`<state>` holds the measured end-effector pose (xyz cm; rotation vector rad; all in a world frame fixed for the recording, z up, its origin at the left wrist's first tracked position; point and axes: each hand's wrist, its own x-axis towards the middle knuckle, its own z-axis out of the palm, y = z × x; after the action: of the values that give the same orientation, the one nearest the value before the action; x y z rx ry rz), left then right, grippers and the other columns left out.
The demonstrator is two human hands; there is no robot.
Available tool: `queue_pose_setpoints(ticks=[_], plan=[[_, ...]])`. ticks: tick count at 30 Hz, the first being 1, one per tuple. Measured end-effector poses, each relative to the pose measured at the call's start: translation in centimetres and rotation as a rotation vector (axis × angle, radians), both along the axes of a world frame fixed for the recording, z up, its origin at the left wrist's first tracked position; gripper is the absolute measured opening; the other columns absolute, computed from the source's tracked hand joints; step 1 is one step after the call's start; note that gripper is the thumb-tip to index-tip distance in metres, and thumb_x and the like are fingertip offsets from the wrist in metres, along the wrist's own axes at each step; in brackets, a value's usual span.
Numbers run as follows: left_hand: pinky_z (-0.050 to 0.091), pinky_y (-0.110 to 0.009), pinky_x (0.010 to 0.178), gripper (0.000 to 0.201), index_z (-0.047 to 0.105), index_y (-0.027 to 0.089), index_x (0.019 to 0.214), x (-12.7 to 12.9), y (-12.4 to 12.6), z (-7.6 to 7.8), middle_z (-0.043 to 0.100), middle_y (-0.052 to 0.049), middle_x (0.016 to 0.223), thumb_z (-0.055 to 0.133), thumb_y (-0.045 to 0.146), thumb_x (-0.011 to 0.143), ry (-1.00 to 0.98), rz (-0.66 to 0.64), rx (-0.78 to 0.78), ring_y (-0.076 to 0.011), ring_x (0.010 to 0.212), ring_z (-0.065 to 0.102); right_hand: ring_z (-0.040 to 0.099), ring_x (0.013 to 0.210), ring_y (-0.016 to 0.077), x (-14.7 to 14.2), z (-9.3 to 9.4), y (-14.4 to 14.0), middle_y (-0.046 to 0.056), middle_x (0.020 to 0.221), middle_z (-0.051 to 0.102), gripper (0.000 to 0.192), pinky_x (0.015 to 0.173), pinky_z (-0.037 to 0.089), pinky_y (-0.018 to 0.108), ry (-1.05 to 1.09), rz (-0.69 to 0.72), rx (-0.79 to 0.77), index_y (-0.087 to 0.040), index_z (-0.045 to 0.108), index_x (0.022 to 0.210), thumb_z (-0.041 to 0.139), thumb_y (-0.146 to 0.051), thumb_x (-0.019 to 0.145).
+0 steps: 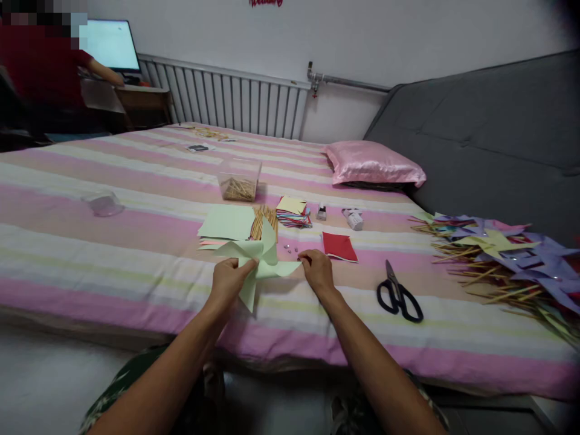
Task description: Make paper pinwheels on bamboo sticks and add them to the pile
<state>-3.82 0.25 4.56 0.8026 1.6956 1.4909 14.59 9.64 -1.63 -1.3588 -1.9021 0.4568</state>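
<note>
2 hands (231,279) (317,270) pinch a pale green paper pinwheel (263,261); no legible writing.

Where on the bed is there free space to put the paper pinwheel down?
Bare sheet lies left of the left hand, below the clear lid, and between the right hand and scissors. Crowded: around the paper stacks and the finished pinwheel pile.

— Where can you move around the scissors (399,296)?

— Toward you and to their left the bed (90,254) lies bare. To their right, the heap of pinwheels (507,260) with its sticks blocks you. Beyond the scissors, a red sheet (339,246), a paper stack (293,212), a stick bundle (259,223) and a clear box (238,179) crowd the way.
</note>
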Motion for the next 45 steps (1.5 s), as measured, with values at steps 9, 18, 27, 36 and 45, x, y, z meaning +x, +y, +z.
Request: queue_pose_setpoints(ticks=[9, 18, 27, 36, 45], plan=[[0.025, -0.021, 0.040, 0.029, 0.053, 0.015, 0.052, -0.3, 0.3, -0.3, 0.045, 0.005, 0.045, 0.071, 0.038, 0.053, -0.038, -0.001, -0.008, -0.0088, 0.041, 0.041, 0.066, 0.073, 0.0156, 0.9, -0.9, 1.2, 0.003, 0.082, 0.072, 0.023, 0.068, 0.050, 0.025, 0.183, -0.055, -0.133, -0.018, 0.068, 0.090, 0.050, -0.018, 0.075], [0.021, -0.021, 0.039, 0.032, 0.047, 0.017, 0.050, -0.8, 0.3, -0.5, 0.038, 0.007, 0.044, 0.071, 0.038, 0.054, 0.013, 0.008, 0.006, -0.0069, 0.040, 0.034, 0.065, 0.079, 0.0170, 1.9, -0.4, 0.5, 0.006, 0.085, 0.072, 0.024, 0.077, 0.047, 0.027, 0.027, -0.060, -0.175, -0.018, 0.072, 0.084, 0.054, -0.008, 0.070], [0.022, -0.021, 0.039, 0.032, 0.048, 0.016, 0.050, -0.7, 0.3, -0.2, 0.041, 0.007, 0.045, 0.072, 0.038, 0.052, -0.018, 0.013, 0.002, -0.0072, 0.040, 0.036, 0.064, 0.078, 0.0169, 2.0, 0.1, 0.2, 0.004, 0.084, 0.071, 0.020, 0.073, 0.046, 0.026, -0.073, -0.060, -0.158, -0.020, 0.071, 0.084, 0.055, -0.013, 0.074], [0.019, -0.021, 0.040, 0.035, 0.042, 0.018, 0.048, -0.7, 0.3, -0.2, 0.035, 0.008, 0.045, 0.071, 0.037, 0.054, 0.031, 0.012, 0.022, -0.0060, 0.040, 0.031, 0.063, 0.085, 0.0147, 1.4, 1.2, -0.8, 0.001, 0.092, 0.071, 0.022, 0.078, 0.045, 0.023, -0.135, 0.072, -0.118, -0.022, 0.070, 0.091, 0.058, -0.013, 0.075], [0.018, -0.021, 0.040, 0.038, 0.039, 0.019, 0.048, -0.8, 0.2, -0.4, 0.032, 0.008, 0.045, 0.071, 0.039, 0.055, 0.037, 0.005, 0.016, -0.0062, 0.040, 0.030, 0.061, 0.088, 0.0206, 1.2, 1.5, -1.0, 0.008, 0.093, 0.069, 0.019, 0.079, 0.042, 0.029, -0.255, 0.003, -0.138, -0.020, 0.071, 0.089, 0.055, -0.015, 0.078]])
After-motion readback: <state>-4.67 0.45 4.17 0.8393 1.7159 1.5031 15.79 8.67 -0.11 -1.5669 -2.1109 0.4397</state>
